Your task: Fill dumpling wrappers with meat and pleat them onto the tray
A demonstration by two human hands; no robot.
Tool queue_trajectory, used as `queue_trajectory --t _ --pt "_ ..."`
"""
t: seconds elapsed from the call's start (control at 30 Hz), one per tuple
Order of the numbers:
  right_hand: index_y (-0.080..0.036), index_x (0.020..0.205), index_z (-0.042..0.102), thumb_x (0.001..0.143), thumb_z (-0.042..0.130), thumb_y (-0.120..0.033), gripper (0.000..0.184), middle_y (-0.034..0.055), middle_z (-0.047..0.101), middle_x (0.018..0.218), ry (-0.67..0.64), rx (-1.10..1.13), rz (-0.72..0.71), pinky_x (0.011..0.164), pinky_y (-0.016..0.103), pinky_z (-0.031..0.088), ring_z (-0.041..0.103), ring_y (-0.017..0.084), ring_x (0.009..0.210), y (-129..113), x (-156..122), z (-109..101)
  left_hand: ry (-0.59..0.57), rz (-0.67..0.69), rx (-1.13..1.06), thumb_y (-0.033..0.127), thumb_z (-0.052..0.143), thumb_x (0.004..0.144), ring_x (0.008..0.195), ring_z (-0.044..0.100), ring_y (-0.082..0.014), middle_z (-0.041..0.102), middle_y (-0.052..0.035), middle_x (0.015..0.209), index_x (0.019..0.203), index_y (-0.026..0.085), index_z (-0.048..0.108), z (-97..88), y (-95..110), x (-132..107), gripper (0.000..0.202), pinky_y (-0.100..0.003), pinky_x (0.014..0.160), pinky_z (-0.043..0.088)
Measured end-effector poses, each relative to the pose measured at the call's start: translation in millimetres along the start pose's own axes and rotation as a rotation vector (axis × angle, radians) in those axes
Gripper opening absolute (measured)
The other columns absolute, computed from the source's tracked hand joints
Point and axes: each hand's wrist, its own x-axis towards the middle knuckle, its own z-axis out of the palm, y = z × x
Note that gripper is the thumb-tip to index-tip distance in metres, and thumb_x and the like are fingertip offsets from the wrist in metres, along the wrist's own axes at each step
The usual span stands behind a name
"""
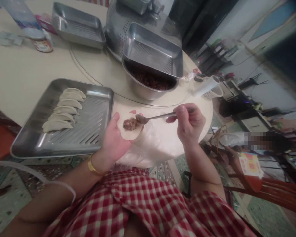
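A round dumpling wrapper (124, 132) lies across the palm and fingers of my left hand (115, 140), which cradles it from below. Minced filling (131, 124) forms a mound in the middle of the wrapper. My right hand (189, 122) is closed around the handle of a metal spoon (160, 116), whose bowl touches the filling's right side. To the left, a shallow metal tray (88, 138) carries a row of several folded dumplings (64, 110). Beyond my hands stands a metal bowl (148, 94) of dark filling, partly covered by another tray.
An oblong metal tray (148, 49) rests on the bowl's rim, beside a perforated colander (118, 36). Another deep tray (84, 29), a labelled jar (41, 43) and a plastic bottle (23, 13) stand at the back left. A white basket (214, 92) sits near the right edge.
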Motion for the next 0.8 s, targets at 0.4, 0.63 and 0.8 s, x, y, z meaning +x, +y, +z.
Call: queue_trajectory --t 0.4,0.63,0.8 --pt "-0.022 0.089 0.058 0.094 0.055 -0.019 0.007 -0.0023 0.068 0.064 -0.227 -0.007 -0.417 0.048 0.021 0.047 0.061 0.010 0.054 -8 -24 3 0.157 -0.012 0.058 0.044 0.023 0.105 0.091 0.073 -0.0188 0.075 -0.0085 0.096 0.139 0.014 0.047 12.7 3 -3 0.051 -0.029 0.083 0.055" --pt "-0.021 0.084 0.060 0.096 0.057 -0.034 0.019 -0.0061 0.064 0.059 -0.108 0.135 -0.073 0.047 0.018 0.048 0.063 0.007 0.049 1 -11 0 0.103 0.024 0.040 0.043 0.022 0.105 0.093 0.073 -0.0213 0.075 -0.0120 0.098 0.138 0.008 0.047 12.7 6 -1 0.055 -0.033 0.085 0.057" --pt "-0.022 0.076 0.057 0.087 0.066 -0.046 0.028 -0.0092 0.057 0.054 -0.058 0.403 0.319 0.041 0.016 0.047 0.057 0.005 0.043 26 6 7 0.160 0.042 0.037 0.041 0.028 0.104 0.094 0.073 -0.0233 0.076 -0.0112 0.099 0.131 0.009 0.056 17.9 4 0 0.050 -0.034 0.085 0.058"
